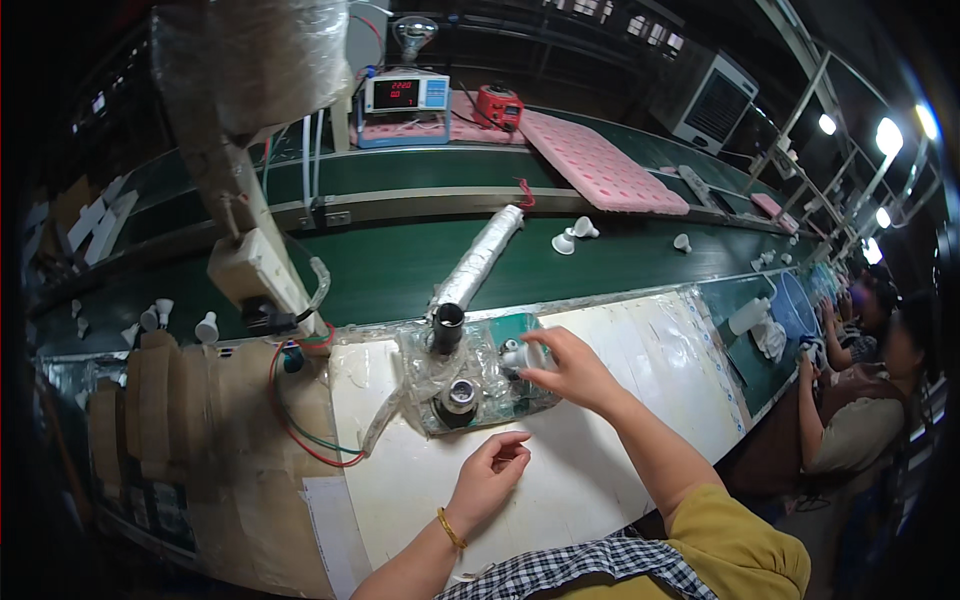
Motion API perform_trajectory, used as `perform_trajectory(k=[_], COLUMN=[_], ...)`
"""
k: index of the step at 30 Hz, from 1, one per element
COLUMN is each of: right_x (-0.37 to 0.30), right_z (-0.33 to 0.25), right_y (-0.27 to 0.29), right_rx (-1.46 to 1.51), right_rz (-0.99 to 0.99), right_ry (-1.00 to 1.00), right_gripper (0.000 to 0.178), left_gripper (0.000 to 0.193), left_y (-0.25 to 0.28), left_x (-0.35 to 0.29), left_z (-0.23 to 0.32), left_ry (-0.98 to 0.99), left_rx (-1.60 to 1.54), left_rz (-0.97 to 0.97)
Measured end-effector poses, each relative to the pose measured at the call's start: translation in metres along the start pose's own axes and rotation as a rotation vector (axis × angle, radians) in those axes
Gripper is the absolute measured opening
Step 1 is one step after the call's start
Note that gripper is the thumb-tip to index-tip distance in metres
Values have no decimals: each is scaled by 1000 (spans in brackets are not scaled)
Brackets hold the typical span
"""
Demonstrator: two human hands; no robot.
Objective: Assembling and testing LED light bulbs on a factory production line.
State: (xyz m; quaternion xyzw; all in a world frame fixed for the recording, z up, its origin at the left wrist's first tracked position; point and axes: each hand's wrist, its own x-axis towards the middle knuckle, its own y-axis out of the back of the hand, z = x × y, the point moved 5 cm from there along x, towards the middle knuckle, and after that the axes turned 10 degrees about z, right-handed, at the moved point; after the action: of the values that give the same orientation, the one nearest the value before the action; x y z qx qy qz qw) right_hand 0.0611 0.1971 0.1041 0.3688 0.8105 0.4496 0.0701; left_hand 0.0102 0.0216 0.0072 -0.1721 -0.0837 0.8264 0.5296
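Observation:
My right hand (570, 372) has its thumb and fingers round a small white spotlight bulb (518, 357), over the right part of a fixture board (428, 385) wrapped in clear plastic. On the board, a black tube (447, 328) stands upright. Nearer me is a round dark holder with a silvery metal top (460, 396). A foil-like silver wrapped bar (482, 255) runs back from the board. My left hand (490, 478) rests just in front of the fixture with curled fingers; whatever they may pinch is too small to make out.
Beyond the white work surface (640, 350) runs a green conveyor belt (390, 265) with several white bulbs (564, 243). A meter (405, 95), a red device (499, 107) and pink foam (600, 160) sit behind. Cardboard (240, 430) and red-green wires (285, 410) lie left; co-workers (850, 430) sit right.

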Motion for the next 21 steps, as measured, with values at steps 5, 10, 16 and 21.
perform_trajectory(k=[5,10,16,21], right_x=[96,167,179,201], right_z=[-26,-24,-24,42], right_y=[-32,-103,-127,-64], right_rx=[198,313,259,171], right_rz=[209,73,-224,220], right_ry=[185,137,338,396], right_gripper=[46,49,51,60], left_gripper=[31,32,29,28], left_y=[1,0,4,8], left_x=[2,4,4,4], left_z=[4,3,0,2], left_ry=[28,99,111,146], left_rx=[-35,-93,-156,-168], left_rz=[20,14,20,47])
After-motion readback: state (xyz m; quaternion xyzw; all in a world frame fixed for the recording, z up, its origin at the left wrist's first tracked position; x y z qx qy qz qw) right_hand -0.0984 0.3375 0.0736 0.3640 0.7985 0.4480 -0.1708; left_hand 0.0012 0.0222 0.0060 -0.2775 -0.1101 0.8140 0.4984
